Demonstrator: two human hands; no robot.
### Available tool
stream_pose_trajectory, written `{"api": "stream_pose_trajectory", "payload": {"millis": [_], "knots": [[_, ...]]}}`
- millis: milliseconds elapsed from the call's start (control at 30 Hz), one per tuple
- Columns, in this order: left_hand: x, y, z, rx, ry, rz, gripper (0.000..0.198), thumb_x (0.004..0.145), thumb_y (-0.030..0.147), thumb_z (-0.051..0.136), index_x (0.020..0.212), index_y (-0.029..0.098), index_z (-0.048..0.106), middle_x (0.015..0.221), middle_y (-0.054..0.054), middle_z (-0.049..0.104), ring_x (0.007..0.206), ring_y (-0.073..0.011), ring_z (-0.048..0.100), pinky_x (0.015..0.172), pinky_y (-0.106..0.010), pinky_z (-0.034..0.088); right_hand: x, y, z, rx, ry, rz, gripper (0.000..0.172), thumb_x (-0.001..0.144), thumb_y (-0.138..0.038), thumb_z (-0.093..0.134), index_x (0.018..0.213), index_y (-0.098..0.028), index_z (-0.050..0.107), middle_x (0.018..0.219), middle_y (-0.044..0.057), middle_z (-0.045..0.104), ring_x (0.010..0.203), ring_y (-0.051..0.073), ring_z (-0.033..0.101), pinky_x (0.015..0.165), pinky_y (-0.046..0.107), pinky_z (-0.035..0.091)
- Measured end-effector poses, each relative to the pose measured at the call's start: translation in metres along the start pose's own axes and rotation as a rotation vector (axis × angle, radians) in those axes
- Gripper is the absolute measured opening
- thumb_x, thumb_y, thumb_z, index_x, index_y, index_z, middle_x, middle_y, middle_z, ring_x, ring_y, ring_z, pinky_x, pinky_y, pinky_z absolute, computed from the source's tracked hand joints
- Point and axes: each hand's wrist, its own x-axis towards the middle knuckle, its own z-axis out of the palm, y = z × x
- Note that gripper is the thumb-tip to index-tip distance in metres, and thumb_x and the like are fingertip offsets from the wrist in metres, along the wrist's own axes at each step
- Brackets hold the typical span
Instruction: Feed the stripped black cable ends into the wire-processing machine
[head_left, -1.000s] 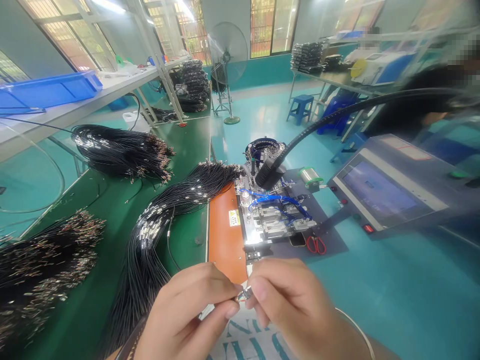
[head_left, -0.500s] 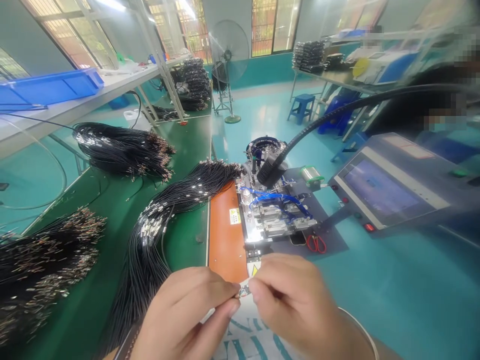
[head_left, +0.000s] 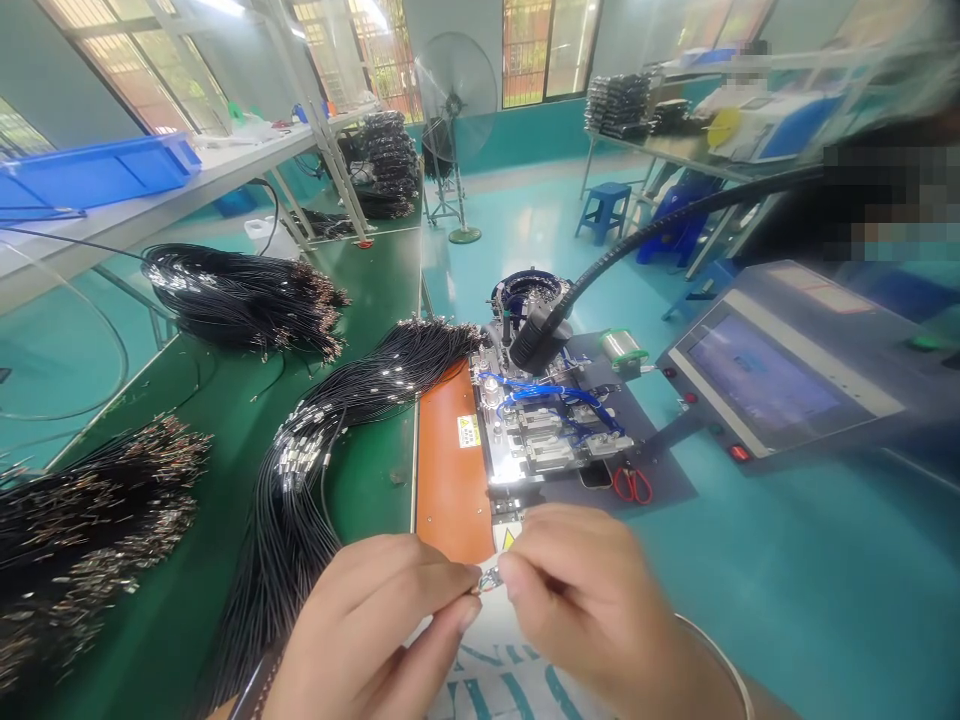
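Note:
My left hand (head_left: pixel 390 610) pinches the end of a cable, whose thin coloured wires (head_left: pixel 486 588) show just past the fingertips. From the other side my right hand (head_left: pixel 585 590) pinches a small metal connector (head_left: pixel 492 576) where those wires meet it. Most of the connector is hidden by my right thumb and fingers. Both hands are close together, low in front of me, before the near end of the bench machine (head_left: pixel 540 430). To the left of them a thick bundle of black cables (head_left: pixel 300 470) runs over the green table.
More black cable bundles lie on the green table (head_left: pixel 375 470) at the left (head_left: pixel 97 540) and behind (head_left: pixel 240 295). Red-handled scissors (head_left: pixel 634 484) lie beside the machine. A solder wire spool (head_left: pixel 622 347) and a tilted screen (head_left: pixel 765 365) stand right. A thick black hose (head_left: pixel 675 215) arches above.
Hardly anything differs. Both hands keep the same pinch on the small connector and the wires, and the view has shifted very slightly.

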Motion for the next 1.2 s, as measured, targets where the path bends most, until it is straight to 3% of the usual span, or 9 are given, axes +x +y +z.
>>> {"api": "stream_pose_trajectory", "payload": {"millis": [367,633,1200], "knots": [[0.007,0.000,0.002,0.062,-0.005,-0.023,0.011,0.081,0.016,0.060,0.092,0.017,0.058,0.070,0.002,0.064,0.061,-0.0072,0.058,0.055,-0.019,0.048,-0.002,0.007,0.001,0.045,-0.025,0.013,0.034,0.088,-0.018,0.041,0.059,-0.017,0.025,0.054,-0.005,0.026,0.051,0.008,0.028,0.050,0.026,0.022],[0.010,0.000,0.003,0.080,0.021,0.027,0.009,0.079,0.010,0.057,0.085,0.017,0.058,0.072,0.001,0.064,0.062,-0.0084,0.059,0.058,-0.020,0.050,-0.001,0.009,0.003,0.041,-0.031,0.015,0.034,0.087,-0.017,0.042,0.060,-0.017,0.023,0.054,-0.005,0.024,0.051,0.008,0.027,0.050,0.025,0.021],[0.012,-0.004,0.004,0.095,0.013,0.054,0.014,0.080,0.008,0.055,0.090,0.016,0.058,0.070,0.000,0.063,0.061,-0.0098,0.059,0.059,-0.022,0.051,0.002,0.013,0.001,0.080,-0.077,0.032,0.033,0.088,-0.018,0.040,0.061,-0.018,0.021,0.054,-0.005,0.023,0.051,0.008,0.026,0.051,0.025,0.021]]}}
